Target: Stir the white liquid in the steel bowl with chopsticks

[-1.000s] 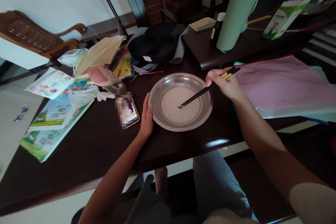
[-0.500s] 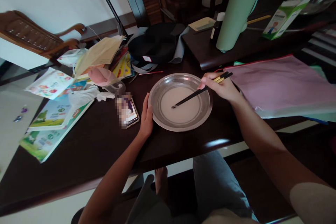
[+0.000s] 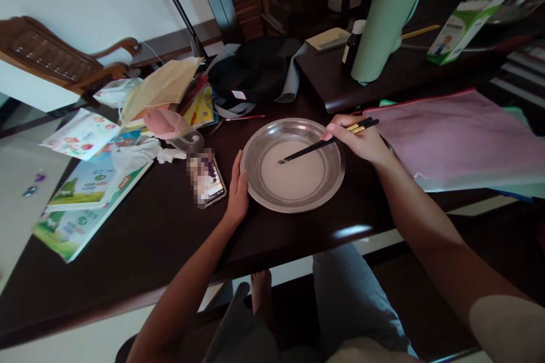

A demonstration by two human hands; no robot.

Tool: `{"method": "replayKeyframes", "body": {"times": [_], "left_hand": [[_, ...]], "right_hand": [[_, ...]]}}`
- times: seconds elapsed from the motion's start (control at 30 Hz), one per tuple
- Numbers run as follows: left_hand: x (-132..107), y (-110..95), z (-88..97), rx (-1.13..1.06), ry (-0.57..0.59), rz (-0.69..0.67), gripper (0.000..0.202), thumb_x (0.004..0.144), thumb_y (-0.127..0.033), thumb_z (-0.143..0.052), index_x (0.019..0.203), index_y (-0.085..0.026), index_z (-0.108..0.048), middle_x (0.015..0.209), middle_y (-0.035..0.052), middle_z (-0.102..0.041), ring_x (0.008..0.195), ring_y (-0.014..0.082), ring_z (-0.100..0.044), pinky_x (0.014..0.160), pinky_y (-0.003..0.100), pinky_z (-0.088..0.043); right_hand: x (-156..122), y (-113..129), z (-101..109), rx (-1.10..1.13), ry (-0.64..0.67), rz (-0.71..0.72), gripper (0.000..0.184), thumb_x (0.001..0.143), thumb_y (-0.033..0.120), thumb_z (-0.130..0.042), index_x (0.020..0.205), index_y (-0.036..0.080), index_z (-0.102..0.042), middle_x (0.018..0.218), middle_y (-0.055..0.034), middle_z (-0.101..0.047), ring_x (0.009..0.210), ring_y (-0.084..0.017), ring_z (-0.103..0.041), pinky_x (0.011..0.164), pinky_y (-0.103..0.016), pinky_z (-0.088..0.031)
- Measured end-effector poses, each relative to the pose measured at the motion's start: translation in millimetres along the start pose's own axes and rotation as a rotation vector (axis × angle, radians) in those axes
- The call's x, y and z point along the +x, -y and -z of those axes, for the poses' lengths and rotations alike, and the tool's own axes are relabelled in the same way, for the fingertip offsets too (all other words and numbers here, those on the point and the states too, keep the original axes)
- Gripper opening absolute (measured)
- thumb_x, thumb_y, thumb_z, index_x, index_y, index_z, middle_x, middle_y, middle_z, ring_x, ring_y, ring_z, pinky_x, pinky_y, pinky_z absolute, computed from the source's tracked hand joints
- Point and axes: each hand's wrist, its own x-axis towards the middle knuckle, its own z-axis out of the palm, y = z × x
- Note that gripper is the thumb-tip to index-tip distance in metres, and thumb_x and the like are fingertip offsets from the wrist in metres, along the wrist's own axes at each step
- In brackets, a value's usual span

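A round, shallow metal basin (image 3: 293,206) stands on the dark table, with a cloudy whitish liquid (image 3: 293,178) in its bottom. My left hand (image 3: 239,193) grips the basin's left rim, fingers along the edge. Over the right rim, my right hand (image 3: 355,139) is closed around a pair of black chopsticks (image 3: 310,148) with gold bands. They slant down to the left, and their tips are at the liquid; I cannot tell how deep they reach. Just left of my left hand lies a phone (image 3: 207,178), its screen lit and partly blurred out.
Booklets (image 3: 85,204), papers and a pink-lidded clear cup (image 3: 170,127) crowd the left side. Behind the basin sits a black bag (image 3: 251,71). At right lie a pink zip folder (image 3: 460,139), a green roll (image 3: 389,22), a dark bottle (image 3: 351,48) and a green-white box (image 3: 460,34).
The chopstick tips have shifted slightly toward the far side of the basin, and the chopsticks lie a little flatter. My left hand and the basin stay in place.
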Motion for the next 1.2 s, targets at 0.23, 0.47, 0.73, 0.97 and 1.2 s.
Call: {"method": "replayKeyframes", "body": {"times": [0.23, 0.47, 0.73, 0.97, 1.2], "left_hand": [[0.3, 0.0, 0.4, 0.008, -0.008, -0.004, 0.060, 0.095, -0.053, -0.042, 0.149, -0.029, -0.035, 0.161, 0.0038, -0.031, 0.149, 0.0224, -0.027, 0.123, 0.041, -0.018], [0.6, -1.2, -0.1, 0.005, -0.010, -0.005, 0.061, 0.094, -0.055, -0.043, 0.149, -0.029, -0.037, 0.160, 0.0037, -0.033, 0.149, 0.0231, -0.028, 0.123, 0.042, -0.018], [-0.1, -0.5, 0.3, 0.005, -0.002, 0.003, 0.058, 0.095, -0.053, -0.042, 0.149, -0.031, -0.035, 0.161, 0.0019, -0.031, 0.149, 0.0220, -0.027, 0.123, 0.041, -0.018], [0.3, 1.4, 0.3, -0.010, 0.005, 0.006, 0.059, 0.095, -0.053, -0.041, 0.149, -0.031, -0.034, 0.161, 0.0021, -0.030, 0.149, 0.0218, -0.027, 0.123, 0.041, -0.018], [-0.7, -1.7, 1.1, 0.012, -0.005, 0.007, 0.060, 0.095, -0.053, -0.042, 0.149, -0.029, -0.035, 0.161, 0.0032, -0.031, 0.149, 0.0220, -0.028, 0.123, 0.040, -0.019]], "right_hand": [[0.2, -1.2, 2.7, 0.060, -0.037, -0.019, 0.042, 0.089, 0.053, -0.056, 0.060, 0.023, -0.067, 0.065, -0.0011, -0.067, 0.067, -0.016, -0.063, 0.070, -0.031, -0.047], [2.3, -3.8, 2.4, 0.051, -0.120, -0.007, 0.041, 0.087, 0.053, -0.059, 0.061, 0.022, -0.066, 0.064, -0.0010, -0.066, 0.066, -0.016, -0.063, 0.070, -0.030, -0.046], [0.5, -1.4, -0.7, 0.019, 0.023, -0.005, 0.040, 0.087, 0.056, -0.057, 0.068, 0.023, -0.070, 0.071, -0.0023, -0.071, 0.072, -0.017, -0.065, 0.071, -0.031, -0.048], [2.2, -5.7, 4.7, 0.090, -0.158, -0.004, 0.045, 0.088, 0.053, -0.057, 0.056, 0.022, -0.063, 0.060, -0.0008, -0.064, 0.062, -0.015, -0.060, 0.068, -0.031, -0.046], [-0.4, 2.6, -1.8, -0.004, 0.044, 0.016, 0.034, 0.087, 0.051, -0.060, 0.070, 0.023, -0.070, 0.074, -0.0024, -0.070, 0.074, -0.017, -0.064, 0.071, -0.031, -0.046]]}}
